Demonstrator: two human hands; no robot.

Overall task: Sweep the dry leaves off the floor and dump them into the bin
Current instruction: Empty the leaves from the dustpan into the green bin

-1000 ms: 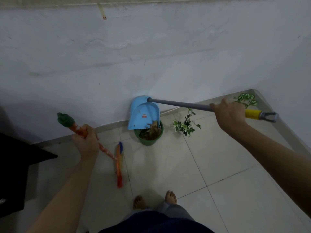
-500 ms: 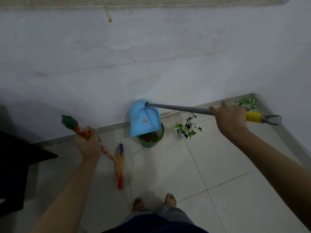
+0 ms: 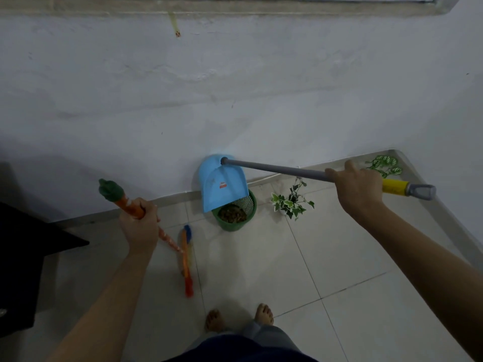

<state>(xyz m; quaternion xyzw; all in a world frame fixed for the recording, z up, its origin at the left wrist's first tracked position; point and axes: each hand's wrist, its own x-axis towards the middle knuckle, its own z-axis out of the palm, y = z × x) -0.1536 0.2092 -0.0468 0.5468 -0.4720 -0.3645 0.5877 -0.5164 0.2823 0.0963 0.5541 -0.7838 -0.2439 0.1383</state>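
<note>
A blue dustpan [image 3: 222, 186] hangs tipped, mouth down, over a green mesh bin [image 3: 235, 215] that stands against the wall. Brown dry leaves [image 3: 232, 214] lie inside the bin. My right hand [image 3: 356, 188] grips the dustpan's long grey handle [image 3: 274, 168] just before its yellow end. My left hand [image 3: 139, 226] holds the orange broom handle [image 3: 130, 205] below its green cap. The broom head [image 3: 187, 259], orange and blue, rests on the tiles left of the bin.
A small variegated ivy plant [image 3: 290, 202] sits right of the bin, and another green plant [image 3: 385, 165] lies in the corner. Dark furniture [image 3: 23, 257] fills the left edge. My bare feet [image 3: 239, 317] stand on pale tiles; white walls meet at the right.
The leaves that were sliding out of the dustpan a second ago now lie in the bin. The dustpan has tipped steeper over it. The broom has stayed put.
</note>
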